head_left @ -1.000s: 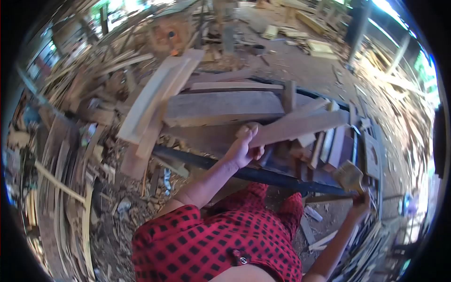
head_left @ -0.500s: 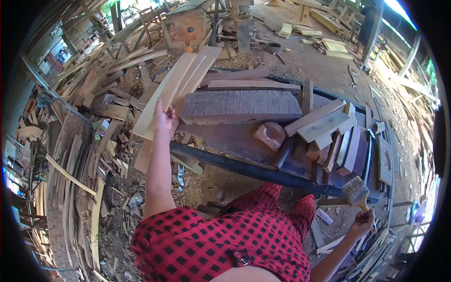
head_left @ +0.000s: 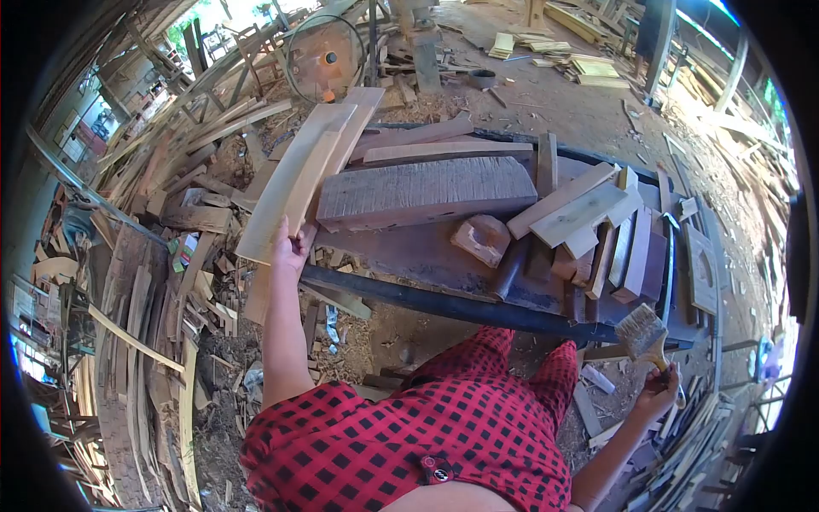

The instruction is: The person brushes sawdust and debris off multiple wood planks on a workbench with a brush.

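Fingers [head_left: 658, 383] around one paintbrush [head_left: 644, 335]

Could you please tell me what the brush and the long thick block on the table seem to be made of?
The brush seems to have a wooden handle, from its yellow-brown colour, possibly varnished; its greyish bristles could be natural or synthetic. The long thick block looks like rough, unfinished wood: dull, grey-brown and finely ridged.

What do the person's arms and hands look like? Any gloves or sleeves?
No gloves: the left hand and right hand are bare, with no rings or watches that I can see. A short red cloth sleeve patterned with black diamonds leaves the left forearm bare; the right forearm is too.
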`<state>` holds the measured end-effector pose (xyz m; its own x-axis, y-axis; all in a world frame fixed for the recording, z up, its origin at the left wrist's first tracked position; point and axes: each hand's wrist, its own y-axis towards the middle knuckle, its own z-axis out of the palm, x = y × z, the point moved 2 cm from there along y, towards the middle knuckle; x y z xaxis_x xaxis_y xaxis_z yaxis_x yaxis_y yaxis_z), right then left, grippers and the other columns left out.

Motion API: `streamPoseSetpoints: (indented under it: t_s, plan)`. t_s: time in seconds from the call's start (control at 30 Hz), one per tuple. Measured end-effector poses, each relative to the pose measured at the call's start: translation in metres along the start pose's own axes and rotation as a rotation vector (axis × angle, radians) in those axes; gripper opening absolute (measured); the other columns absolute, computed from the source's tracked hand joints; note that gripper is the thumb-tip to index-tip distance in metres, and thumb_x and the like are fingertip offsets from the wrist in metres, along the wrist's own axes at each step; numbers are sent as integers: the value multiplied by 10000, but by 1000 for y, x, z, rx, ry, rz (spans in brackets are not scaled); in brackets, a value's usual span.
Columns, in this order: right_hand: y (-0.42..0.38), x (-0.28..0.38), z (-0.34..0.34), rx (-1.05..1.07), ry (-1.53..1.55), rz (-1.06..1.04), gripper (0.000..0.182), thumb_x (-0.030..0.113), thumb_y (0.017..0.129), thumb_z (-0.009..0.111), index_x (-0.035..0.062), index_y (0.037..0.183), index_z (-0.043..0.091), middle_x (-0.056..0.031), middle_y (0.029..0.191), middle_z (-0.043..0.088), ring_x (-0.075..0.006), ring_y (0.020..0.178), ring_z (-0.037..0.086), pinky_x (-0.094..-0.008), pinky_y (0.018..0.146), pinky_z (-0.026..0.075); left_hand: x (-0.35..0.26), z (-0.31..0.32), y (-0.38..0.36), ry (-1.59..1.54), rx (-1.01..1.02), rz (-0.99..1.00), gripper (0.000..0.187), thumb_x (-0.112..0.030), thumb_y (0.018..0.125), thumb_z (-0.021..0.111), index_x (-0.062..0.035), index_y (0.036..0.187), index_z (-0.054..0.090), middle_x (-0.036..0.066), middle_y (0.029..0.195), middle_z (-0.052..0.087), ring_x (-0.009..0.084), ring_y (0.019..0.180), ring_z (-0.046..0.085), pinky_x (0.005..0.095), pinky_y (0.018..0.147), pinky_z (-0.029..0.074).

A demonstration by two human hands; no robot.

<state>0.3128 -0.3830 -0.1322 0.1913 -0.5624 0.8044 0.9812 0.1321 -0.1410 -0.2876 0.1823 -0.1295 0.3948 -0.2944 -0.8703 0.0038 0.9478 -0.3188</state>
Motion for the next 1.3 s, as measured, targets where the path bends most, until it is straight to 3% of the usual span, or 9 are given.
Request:
streamPoseSetpoints:
  t_s: [0.2, 0.37, 0.47, 0.57, 0.67, 0.83, 0.93, 1.1, 1.3]
  plan:
    - [-12, -1, 1, 18, 1, 39, 213, 186, 855, 596, 7, 970, 607, -78, 788, 606, -170, 599, 545, -248, 528, 448, 12, 5, -11, -76, -49, -102, 496, -604, 804, 557, -111, 848, 581, -32, 539, 467, 83, 395, 408, 221, 349, 281]
    - [-11, -1, -11, 10, 44, 14, 212, 198, 849, 599, 14, 955, 616, -72, 771, 609, -160, 597, 544, -244, 520, 442, 22, -8, 15, -393, -364, -100, 400, -478, 805, 634, -101, 710, 538, -30, 509, 483, 101, 427, 492, 218, 409, 445]
    - [-12, -4, -19, -33, 73, 17, 210, 195, 844, 600, 21, 961, 619, -72, 760, 610, -161, 587, 548, -248, 512, 441, 20, 5, -3, -506, -397, -8, 459, -388, 778, 690, 17, 869, 494, 80, 674, 525, 202, 611, 560, 297, 548, 521]
    - [-16, -3, -28, -74, 55, 13, 198, 188, 835, 606, 27, 949, 618, -64, 750, 605, -168, 580, 556, -258, 506, 443, 24, 11, -26, -299, -42, -9, 499, -458, 829, 581, -15, 1034, 478, 69, 645, 484, 217, 636, 517, 359, 601, 484]
    - [-30, 6, -6, -122, 73, 7, 93, 127, 804, 608, 64, 871, 593, -51, 767, 599, -160, 546, 547, -265, 481, 434, 12, 73, -89, 105, -282, 267, 533, -355, 835, 619, -113, 1256, 401, 102, 950, 579, 186, 664, 577, 320, 579, 510]
    - [-36, 9, 4, -123, 152, 6, 88, 126, 815, 599, 62, 873, 581, -67, 774, 608, -171, 538, 561, -265, 476, 443, 48, 208, -159, 506, 296, 338, 502, -200, 843, 631, -62, 1272, 410, 70, 929, 581, 95, 670, 566, 197, 553, 469]
    - [-45, 12, 6, -132, 145, -7, 80, 127, 829, 590, 67, 880, 574, -80, 790, 614, -174, 546, 560, -260, 484, 453, 96, 296, -203, 671, 780, 477, 465, -187, 823, 649, -28, 1224, 477, 54, 874, 613, 116, 722, 585, 240, 640, 489]
    - [-55, 25, -22, -223, 160, -73, 84, 121, 832, 583, 66, 893, 570, -84, 801, 617, -172, 555, 557, -254, 495, 452, 155, 409, -283, 1207, 1220, 812, 609, -310, 756, 677, -10, 1243, 466, 109, 905, 621, 217, 837, 617, 327, 766, 490]
    - [-72, 47, -70, -311, 157, -143, 89, 127, 839, 567, 58, 895, 566, -83, 800, 610, -174, 564, 554, -264, 505, 440, 213, 486, -305, 1636, 1074, 1152, 725, -439, 715, 667, -24, 1264, 441, 168, 1153, 499, 322, 1089, 476, 444, 910, 414]
